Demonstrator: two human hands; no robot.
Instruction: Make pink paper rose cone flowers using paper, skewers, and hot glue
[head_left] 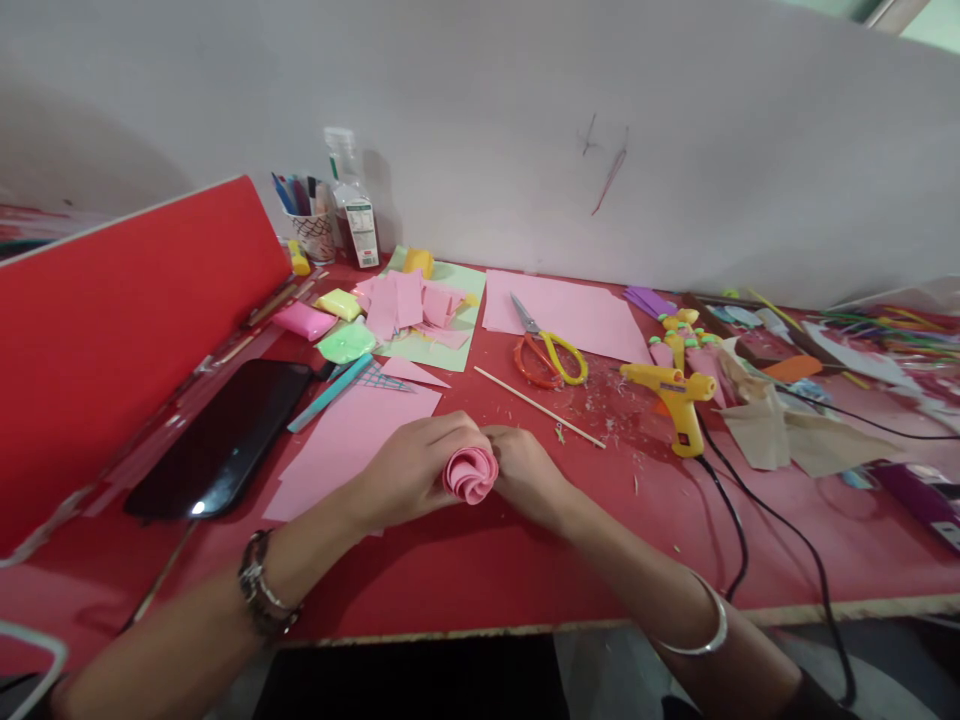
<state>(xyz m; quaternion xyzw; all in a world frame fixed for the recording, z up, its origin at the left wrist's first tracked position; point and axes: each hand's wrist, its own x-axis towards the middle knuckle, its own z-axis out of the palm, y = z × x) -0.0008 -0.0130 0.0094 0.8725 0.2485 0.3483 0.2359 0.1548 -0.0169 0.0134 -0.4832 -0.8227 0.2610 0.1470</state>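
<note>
A pink paper rose [470, 474], rolled into spiral layers, is held near the front middle of the red table with its open swirl facing me. My left hand [420, 462] is closed around its left side. Against its right side, my right hand [529, 475] has its fingers curled in; they are mostly hidden, so whatever they pinch does not show. Pink paper sheets [337, 440] lie under and beside my left hand. Just beyond my hands are a thin wooden stick [538, 406] and scissors [551, 350] with red and yellow handles.
A yellow glue gun [675, 395] lies to the right, its black cable running over the front edge. At left are a black phone [225, 440] and a red board [142, 340]. Behind stand a glass bottle [356, 215] and a pen cup [311, 230]. Paper scraps [787, 425] clutter the right.
</note>
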